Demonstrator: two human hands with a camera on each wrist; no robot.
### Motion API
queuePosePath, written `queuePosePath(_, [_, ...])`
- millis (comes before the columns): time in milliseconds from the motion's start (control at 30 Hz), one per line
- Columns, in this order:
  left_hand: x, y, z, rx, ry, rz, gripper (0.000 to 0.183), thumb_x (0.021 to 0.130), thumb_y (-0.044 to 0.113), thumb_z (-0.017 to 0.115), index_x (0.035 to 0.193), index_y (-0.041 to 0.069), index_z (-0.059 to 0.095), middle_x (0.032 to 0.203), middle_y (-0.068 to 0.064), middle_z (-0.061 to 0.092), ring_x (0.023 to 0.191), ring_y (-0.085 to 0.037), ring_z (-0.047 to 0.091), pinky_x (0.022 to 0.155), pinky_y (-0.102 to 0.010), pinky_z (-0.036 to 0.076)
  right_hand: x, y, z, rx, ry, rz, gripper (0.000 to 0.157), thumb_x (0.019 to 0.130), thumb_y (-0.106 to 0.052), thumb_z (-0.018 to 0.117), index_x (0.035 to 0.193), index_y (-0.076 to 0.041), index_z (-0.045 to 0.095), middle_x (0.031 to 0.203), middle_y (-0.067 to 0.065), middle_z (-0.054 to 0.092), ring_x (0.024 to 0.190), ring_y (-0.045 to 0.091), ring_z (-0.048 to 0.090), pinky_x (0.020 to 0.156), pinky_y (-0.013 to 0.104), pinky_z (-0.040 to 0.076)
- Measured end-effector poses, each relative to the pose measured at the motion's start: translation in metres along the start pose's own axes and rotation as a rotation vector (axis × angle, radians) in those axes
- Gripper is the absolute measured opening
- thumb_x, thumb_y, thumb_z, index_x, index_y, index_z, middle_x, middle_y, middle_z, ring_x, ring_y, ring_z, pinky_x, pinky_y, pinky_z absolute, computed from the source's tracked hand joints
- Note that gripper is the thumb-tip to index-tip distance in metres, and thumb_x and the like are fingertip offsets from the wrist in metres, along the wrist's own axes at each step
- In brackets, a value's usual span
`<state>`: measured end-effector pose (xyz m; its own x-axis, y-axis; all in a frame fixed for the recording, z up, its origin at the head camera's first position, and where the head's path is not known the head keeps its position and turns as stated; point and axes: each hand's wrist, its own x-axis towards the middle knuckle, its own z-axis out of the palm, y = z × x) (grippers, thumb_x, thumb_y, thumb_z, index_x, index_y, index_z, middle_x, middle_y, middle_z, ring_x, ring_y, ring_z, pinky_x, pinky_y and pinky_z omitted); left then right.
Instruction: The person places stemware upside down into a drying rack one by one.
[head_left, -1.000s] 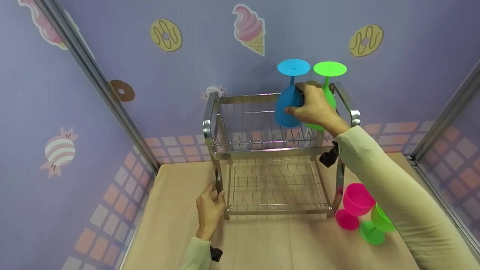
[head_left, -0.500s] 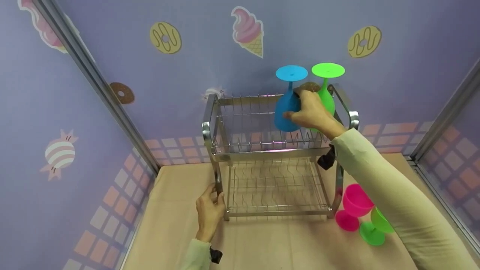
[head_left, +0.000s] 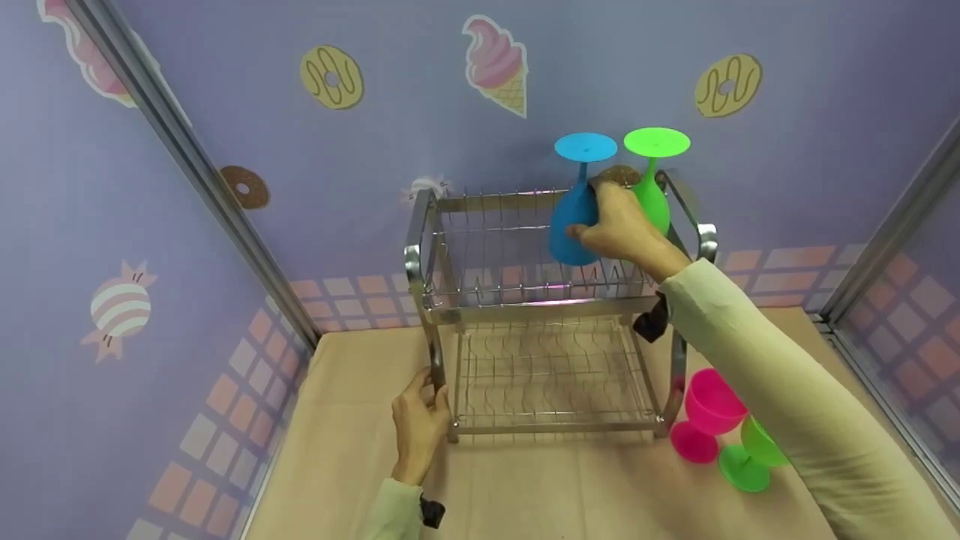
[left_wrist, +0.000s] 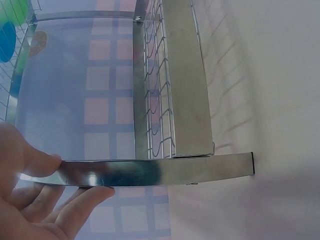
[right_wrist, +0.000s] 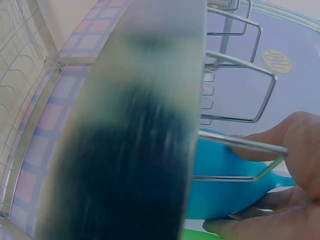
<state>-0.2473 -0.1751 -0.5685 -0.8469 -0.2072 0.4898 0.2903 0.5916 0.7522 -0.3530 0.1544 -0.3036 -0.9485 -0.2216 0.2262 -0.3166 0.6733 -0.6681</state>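
Note:
A blue goblet (head_left: 573,225) stands upside down on the upper tier of a two-tier metal dish rack (head_left: 555,306), its round foot on top. My right hand (head_left: 626,225) grips its bowl, thumb on the near side; the right wrist view shows fingers around the blue bowl (right_wrist: 225,175) behind the rack wires. Close to its right is an inverted green goblet (head_left: 652,202), partly hidden by that hand. My left hand (head_left: 420,427) pinches the rack's front left leg (left_wrist: 120,172) between thumb and fingers, low down near the table.
To the right of the rack, a pink goblet (head_left: 714,401) and another green goblet (head_left: 744,466) stand upright on the cloth-covered table (head_left: 525,487); my right sleeve covers part of the green one. Printed walls (head_left: 405,135) enclose the back and sides.
The right hand and the blue goblet have come down slightly onto the rack's upper tier. The left hand keeps its hold on the rack leg.

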Motion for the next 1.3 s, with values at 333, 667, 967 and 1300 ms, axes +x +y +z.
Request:
queuePosePath(333, [0.000,0.000,0.001,0.009,0.016,0.009,0.037,0.092,-0.008,0.076,0.129,-0.010,0.069,0.116,-0.028,0.076,0.101,-0.043,0.078,0.082,-0.055,0.067,-0.015,-0.006,-0.006,-0.022,0.022,-0.018,0.076,0.100,-0.018,0.074,0.158,0.010,0.034,0.159,0.034,0.043,0.148,0.055,0.044,0.117,0.072,0.042])
queuePosePath(667, [0.000,0.002,0.000,-0.033,-0.019,-0.007,0.035,0.094,-0.011,0.072,0.128,-0.009,0.068,0.117,-0.031,0.074,0.089,-0.041,0.080,0.069,-0.039,0.069,-0.052,0.002,-0.012,-0.013,0.129,-0.137,0.071,0.099,-0.017,0.076,0.156,0.006,0.041,0.152,0.028,0.052,0.145,0.046,0.048,0.122,0.064,0.043])
queuePosePath(967, [-0.001,0.001,0.002,-0.036,-0.021,-0.005,0.036,0.094,-0.011,0.072,0.130,-0.009,0.068,0.117,-0.030,0.075,0.089,-0.040,0.080,0.068,-0.038,0.069,-0.100,0.017,-0.023,0.017,0.254,-0.315,0.061,0.094,-0.003,0.079,0.147,0.008,0.051,0.150,0.028,0.056,0.140,0.049,0.054,0.120,0.061,0.046])
queuePosePath(1300, [-0.001,0.000,0.001,-0.037,-0.029,0.006,0.036,0.094,-0.011,0.073,0.130,-0.008,0.068,0.117,-0.030,0.075,0.089,-0.040,0.080,0.068,-0.037,0.069,-0.156,0.058,-0.030,-0.036,0.405,-0.452,0.060,0.085,0.007,0.085,0.141,0.003,0.062,0.133,0.018,0.068,0.120,0.020,0.061,0.112,0.009,0.042])
